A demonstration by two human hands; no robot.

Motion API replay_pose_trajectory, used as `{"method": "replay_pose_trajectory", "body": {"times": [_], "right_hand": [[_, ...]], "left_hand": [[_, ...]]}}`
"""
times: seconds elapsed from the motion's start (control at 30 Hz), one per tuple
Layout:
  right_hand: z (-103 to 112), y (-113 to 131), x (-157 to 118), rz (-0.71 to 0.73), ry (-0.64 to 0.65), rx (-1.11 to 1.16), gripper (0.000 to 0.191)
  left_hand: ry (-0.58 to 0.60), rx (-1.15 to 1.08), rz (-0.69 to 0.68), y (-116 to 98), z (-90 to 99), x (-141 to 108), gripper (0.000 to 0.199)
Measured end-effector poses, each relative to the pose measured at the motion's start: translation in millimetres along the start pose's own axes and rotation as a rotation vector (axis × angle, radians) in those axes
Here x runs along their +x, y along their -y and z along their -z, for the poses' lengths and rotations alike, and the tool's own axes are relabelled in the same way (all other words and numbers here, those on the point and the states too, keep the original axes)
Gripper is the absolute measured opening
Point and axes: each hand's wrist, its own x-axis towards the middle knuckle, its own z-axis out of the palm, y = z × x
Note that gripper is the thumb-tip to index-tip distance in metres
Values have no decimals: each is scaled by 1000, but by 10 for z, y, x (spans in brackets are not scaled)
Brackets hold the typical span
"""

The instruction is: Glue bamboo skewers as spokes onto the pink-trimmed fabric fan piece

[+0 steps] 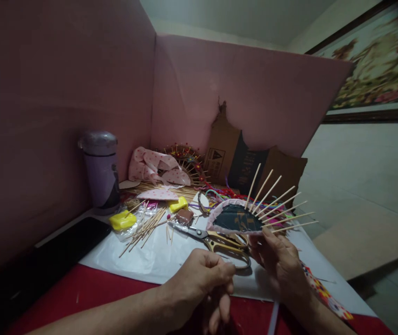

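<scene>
My right hand grips the lower right corner of a half-round cardboard piece edged in pink cloth. Thin wooden sticks fan out from its curved right side. Lower and to the left, my left hand is closed, thumb pressed against the index finger. What it pinches, if anything, is too small to make out. Scissors with gold-coloured handles lie between the hands and behind them, partly under the cardboard piece. Loose wooden sticks are scattered left of the scissors.
A lilac tumbler stands at the left by a dark phone. Yellow clay packs and a brown one lie near the sticks. Farther back are pink dotted cloth, a decorated stick fan and torn cardboard.
</scene>
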Motion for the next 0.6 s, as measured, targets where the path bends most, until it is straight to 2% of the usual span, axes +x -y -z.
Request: {"method": "replay_pose_trajectory", "body": {"times": [0.13,0.3,0.6], "right_hand": [[-8,28,20,-24,-75,59,27],[-4,14,46,4,-66,26,30],[17,-53,96,24,-8,-77,30]], "left_hand": [[-7,31,1,8,-8,-9,15],[-35,38,-56,18,6,19,13],[-227,147,-149,-50,25,27,14]]}}
